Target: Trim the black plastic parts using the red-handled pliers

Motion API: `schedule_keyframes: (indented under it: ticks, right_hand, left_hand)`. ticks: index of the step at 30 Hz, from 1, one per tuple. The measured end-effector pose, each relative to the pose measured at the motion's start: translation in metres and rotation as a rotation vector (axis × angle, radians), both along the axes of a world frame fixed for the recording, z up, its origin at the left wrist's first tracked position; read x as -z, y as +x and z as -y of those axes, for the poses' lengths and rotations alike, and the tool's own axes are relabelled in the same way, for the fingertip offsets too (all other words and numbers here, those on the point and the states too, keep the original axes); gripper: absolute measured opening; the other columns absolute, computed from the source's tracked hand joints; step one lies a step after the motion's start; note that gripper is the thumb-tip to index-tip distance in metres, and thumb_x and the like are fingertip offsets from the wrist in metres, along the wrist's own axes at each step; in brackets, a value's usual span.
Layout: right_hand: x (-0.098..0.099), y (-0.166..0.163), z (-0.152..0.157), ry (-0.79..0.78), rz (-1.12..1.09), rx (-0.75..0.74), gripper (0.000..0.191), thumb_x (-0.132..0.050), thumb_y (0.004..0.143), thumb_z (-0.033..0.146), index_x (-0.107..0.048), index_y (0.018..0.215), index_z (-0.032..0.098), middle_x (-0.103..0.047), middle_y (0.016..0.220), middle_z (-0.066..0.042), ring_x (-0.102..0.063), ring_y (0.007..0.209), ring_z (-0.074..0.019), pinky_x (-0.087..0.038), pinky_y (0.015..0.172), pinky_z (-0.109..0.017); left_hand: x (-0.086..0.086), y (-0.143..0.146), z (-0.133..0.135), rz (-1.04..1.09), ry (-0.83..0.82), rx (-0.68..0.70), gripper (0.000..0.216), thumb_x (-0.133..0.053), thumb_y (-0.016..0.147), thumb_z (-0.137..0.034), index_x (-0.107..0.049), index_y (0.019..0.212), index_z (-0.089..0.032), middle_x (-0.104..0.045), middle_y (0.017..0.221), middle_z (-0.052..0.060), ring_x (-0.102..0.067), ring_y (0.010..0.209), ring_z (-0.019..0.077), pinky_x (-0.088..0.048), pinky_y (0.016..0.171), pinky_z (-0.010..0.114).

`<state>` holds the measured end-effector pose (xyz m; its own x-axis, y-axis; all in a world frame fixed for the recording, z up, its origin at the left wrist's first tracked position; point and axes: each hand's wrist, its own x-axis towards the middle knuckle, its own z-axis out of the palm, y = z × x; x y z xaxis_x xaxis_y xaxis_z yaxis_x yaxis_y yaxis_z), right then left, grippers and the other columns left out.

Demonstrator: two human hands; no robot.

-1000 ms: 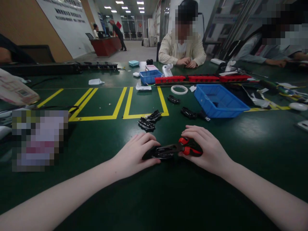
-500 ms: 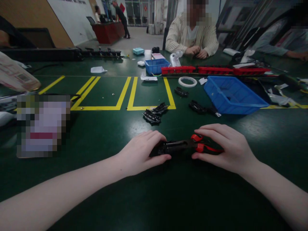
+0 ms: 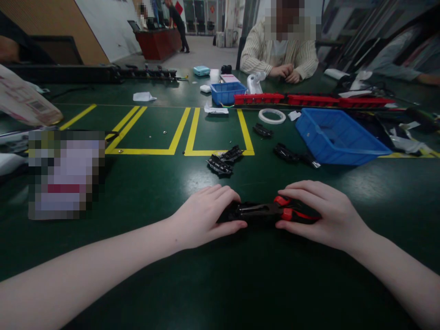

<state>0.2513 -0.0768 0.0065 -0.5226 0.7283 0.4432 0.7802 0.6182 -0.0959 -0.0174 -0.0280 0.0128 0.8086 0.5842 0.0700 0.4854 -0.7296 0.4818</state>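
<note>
The left hand [image 3: 204,213] grips a black part [image 3: 232,212], thumb along its near side, and the right hand [image 3: 326,211] grasps the handles of red-handled pliers [image 3: 268,210]. The part sits at the pliers' nose, above the bench [image 3: 220,284]; their exact contact is hidden. To work well here, the left hand should pin the part steady, fingertips clear of the nose, while the right squeezes evenly without twisting. Beyond the pliers and slightly left lie two touching black pieces [image 3: 220,164]; beyond and right stands a large blue bin [image 3: 350,156]. Compared with one second ago, the pliers lie more nearly level across the view, and less of the part shows beneath them.
</note>
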Motion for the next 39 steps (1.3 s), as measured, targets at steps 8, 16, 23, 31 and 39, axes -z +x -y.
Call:
schedule_keyframes:
  ticks: [8, 16, 23, 31, 39]
  right_hand:
    - [-0.002, -0.004, 0.000, -0.033, 0.006, -0.012, 0.035, -0.065, 0.077, 0.046, -0.060, 0.097, 0.017, -0.067, 0.089, -0.009, -0.064, 0.076, -0.0183, -0.053, 0.062, -0.031]
    - [-0.001, -0.010, 0.002, -0.052, 0.028, 0.008, 0.031, -0.062, 0.079, 0.044, -0.060, 0.092, 0.017, -0.065, 0.085, -0.008, -0.061, 0.070, -0.0169, -0.050, 0.058, -0.030]
    - [0.001, -0.009, 0.001, -0.002, 0.050, -0.002, 0.035, -0.062, 0.078, 0.045, -0.059, 0.097, 0.016, -0.066, 0.090, -0.010, -0.063, 0.075, -0.0194, -0.052, 0.062, -0.032]
    - [0.002, -0.004, 0.000, -0.003, 0.015, -0.007, 0.035, -0.063, 0.078, 0.043, -0.057, 0.100, 0.016, -0.066, 0.092, -0.010, -0.064, 0.079, -0.0197, -0.053, 0.066, -0.033]
    - [-0.001, -0.008, 0.002, -0.048, 0.042, 0.003, 0.030, -0.061, 0.079, 0.043, -0.058, 0.094, 0.017, -0.065, 0.088, -0.008, -0.062, 0.074, -0.0176, -0.050, 0.062, -0.030]
  left_hand:
    - [0.002, -0.001, 0.000, 0.008, 0.011, 0.014, 0.030, -0.052, 0.089, -0.044, -0.053, 0.102, -0.017, -0.059, 0.094, 0.004, -0.053, 0.082, 0.0176, -0.042, 0.068, 0.029]
    - [0.005, -0.001, -0.001, 0.029, 0.016, 0.081, 0.033, -0.051, 0.091, -0.036, -0.049, 0.118, -0.018, -0.059, 0.104, 0.005, -0.055, 0.092, 0.0184, -0.044, 0.077, 0.030]
    - [0.004, 0.000, -0.001, 0.013, 0.018, 0.108, 0.033, -0.051, 0.090, -0.033, -0.050, 0.120, -0.018, -0.059, 0.101, 0.004, -0.055, 0.090, 0.0185, -0.044, 0.076, 0.030]
    - [0.003, 0.000, -0.001, 0.002, -0.001, 0.099, 0.032, -0.052, 0.089, -0.033, -0.051, 0.117, -0.017, -0.059, 0.100, 0.004, -0.054, 0.089, 0.0181, -0.044, 0.075, 0.030]
    - [0.003, 0.000, -0.001, 0.016, 0.020, 0.108, 0.033, -0.054, 0.088, -0.032, -0.052, 0.116, -0.016, -0.060, 0.100, 0.005, -0.055, 0.090, 0.0185, -0.044, 0.076, 0.030]
